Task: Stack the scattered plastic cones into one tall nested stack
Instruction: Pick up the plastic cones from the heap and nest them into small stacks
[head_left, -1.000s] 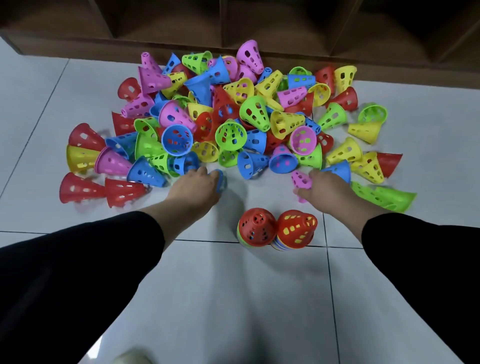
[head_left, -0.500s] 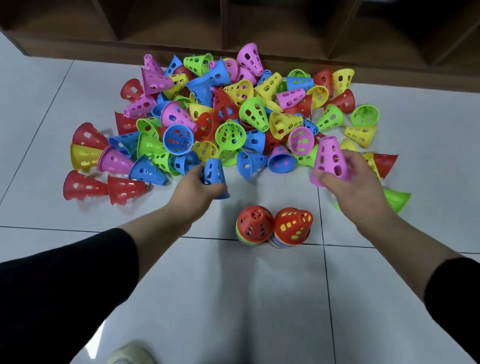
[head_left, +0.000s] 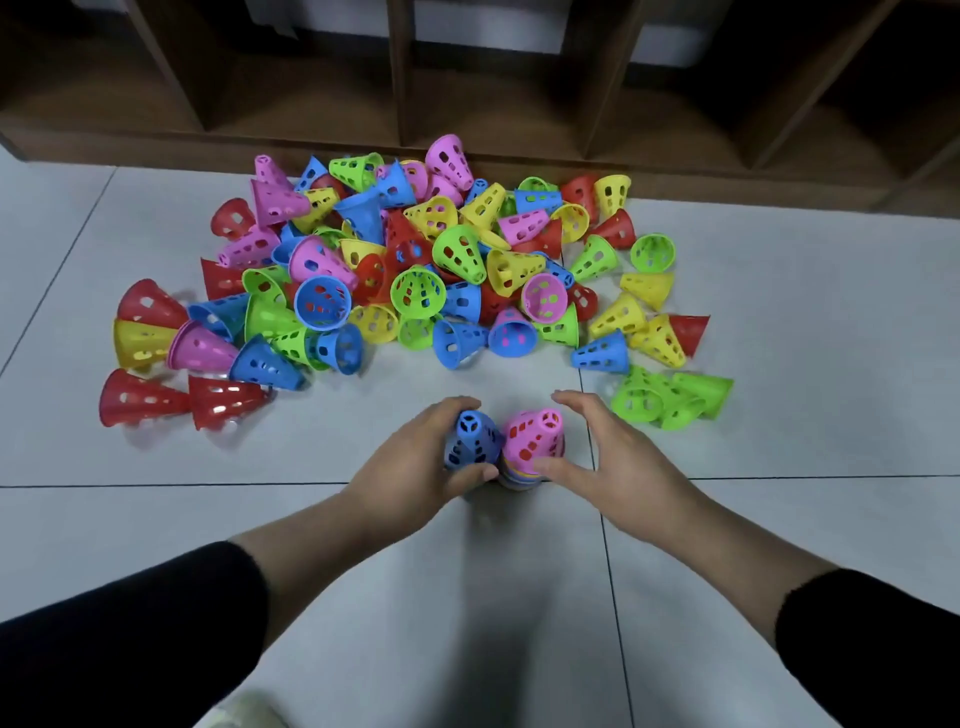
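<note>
Two short nested stacks stand side by side on the floor in front of me. A blue cone (head_left: 471, 437) tops the left stack and my left hand (head_left: 415, 465) grips it, fingers and thumb curled round its sides. A pink cone (head_left: 535, 434) tops the right stack. My right hand (head_left: 605, 457) is beside it with fingers spread and relaxed, thumb near the stack's base, fingers apart from the cone. Beyond lies a big pile of scattered cones (head_left: 415, 260) in red, yellow, green, blue and pink.
A dark wooden shelf unit (head_left: 467, 78) runs along the far edge behind the pile. Two green cones (head_left: 670, 397) lie just right of my right hand. Red cones (head_left: 171, 400) lie far left. Grey floor tiles (head_left: 467, 597) stretch toward me.
Both hands carried a cone back from the pile: the blue one went onto the left stack, the pink one onto the right stack. My right hand let go of the pink cone.
</note>
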